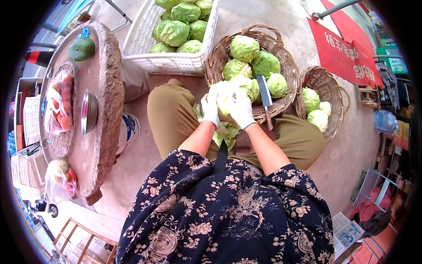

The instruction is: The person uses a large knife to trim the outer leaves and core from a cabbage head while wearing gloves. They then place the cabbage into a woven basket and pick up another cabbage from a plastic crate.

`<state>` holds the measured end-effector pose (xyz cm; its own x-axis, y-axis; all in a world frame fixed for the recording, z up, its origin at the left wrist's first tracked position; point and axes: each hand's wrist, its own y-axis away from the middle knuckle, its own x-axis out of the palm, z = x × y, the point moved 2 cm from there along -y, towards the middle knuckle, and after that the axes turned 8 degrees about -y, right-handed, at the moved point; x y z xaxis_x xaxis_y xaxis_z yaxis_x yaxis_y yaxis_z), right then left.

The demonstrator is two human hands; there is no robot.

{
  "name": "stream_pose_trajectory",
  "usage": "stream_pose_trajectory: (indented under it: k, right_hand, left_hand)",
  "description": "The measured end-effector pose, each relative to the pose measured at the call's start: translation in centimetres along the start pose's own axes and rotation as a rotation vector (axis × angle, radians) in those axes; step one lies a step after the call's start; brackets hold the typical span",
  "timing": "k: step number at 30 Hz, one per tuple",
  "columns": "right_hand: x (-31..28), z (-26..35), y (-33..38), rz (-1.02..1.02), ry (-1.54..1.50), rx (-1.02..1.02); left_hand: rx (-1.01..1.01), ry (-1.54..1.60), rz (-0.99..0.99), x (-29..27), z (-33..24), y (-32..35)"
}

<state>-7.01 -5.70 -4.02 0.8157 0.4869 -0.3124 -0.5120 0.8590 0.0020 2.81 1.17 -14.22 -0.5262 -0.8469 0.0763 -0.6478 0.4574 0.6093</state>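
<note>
Both my hands wear white gloves and are closed around a pale cabbage [224, 102] above my lap. My left hand [210, 107] grips its left side, and my right hand [241, 108] grips its right side. Just beyond them, a large wicker basket [288, 57] holds several green cabbages [266, 64]. A knife [264, 90] with a dark blade and a brown handle lies over the basket's right part, its handle toward me. Loose cabbage leaves [227, 133] lie below my hands, between my legs.
A white plastic crate [171, 64] full of cabbages stands at the far left. On the right sits a smaller wicker basket [337, 99] with a few cabbages. A stone table [107, 132] at left bears a metal bowl [89, 113], a green gourd [81, 49] and bagged produce [59, 103].
</note>
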Motion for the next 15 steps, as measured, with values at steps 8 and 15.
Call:
stream_pose_trajectory:
  k: [8,15]
  right_hand:
    - [-2.3,-3.0,3.0,-0.351,-0.957,0.828]
    - [-6.4,-3.1,3.1,0.224,-0.473,0.587]
  left_hand:
    - [0.132,-0.101,0.024,0.8,-0.1,-0.5]
    - [-0.186,0.278,0.447,1.3,1.3,-5.3]
